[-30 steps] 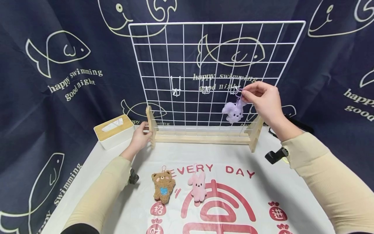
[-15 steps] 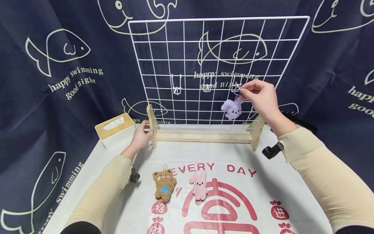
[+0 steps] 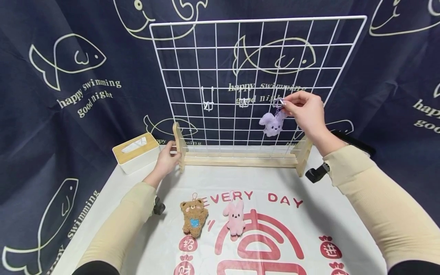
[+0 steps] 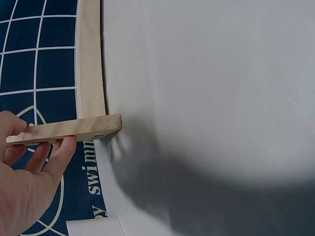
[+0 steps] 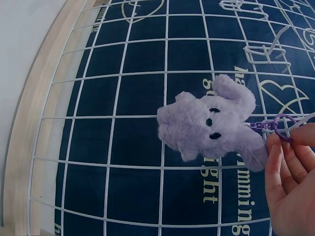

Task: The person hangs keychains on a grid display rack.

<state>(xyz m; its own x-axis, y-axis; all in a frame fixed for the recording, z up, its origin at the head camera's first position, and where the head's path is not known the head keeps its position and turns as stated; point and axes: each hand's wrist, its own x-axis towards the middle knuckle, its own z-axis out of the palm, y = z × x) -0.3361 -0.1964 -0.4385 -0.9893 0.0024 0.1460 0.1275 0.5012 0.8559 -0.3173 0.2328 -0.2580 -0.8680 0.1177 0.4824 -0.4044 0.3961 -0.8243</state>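
Observation:
My right hand point(image 3: 307, 112) pinches the purple ring point(image 5: 275, 129) of a lilac plush bunny keychain point(image 3: 272, 124) between thumb and fingers. The bunny point(image 5: 199, 125) dangles from its short chain in front of the white wire grid point(image 3: 258, 20). In the head view the ring overlaps the rightmost white hook point(image 3: 277, 102), with my fingertips right at its tip. At the lower left, my left hand point(image 3: 166, 160) grips the upright wooden foot point(image 4: 96, 127) of the grid's stand, thumb on one face and fingers on the other.
Two more white hooks, one at left point(image 3: 207, 106) and one in the middle point(image 3: 243, 102), hang on the grid. A brown bear plush point(image 3: 194, 218) and a pink bunny plush point(image 3: 235, 219) lie on the table. A tissue box point(image 3: 137, 154) stands left of the stand.
The right hand has moved slightly left and up, bringing the lilac bunny's ring closer over the right hook. The left hand keeps its grip on the stand. The head view has shifted a little.

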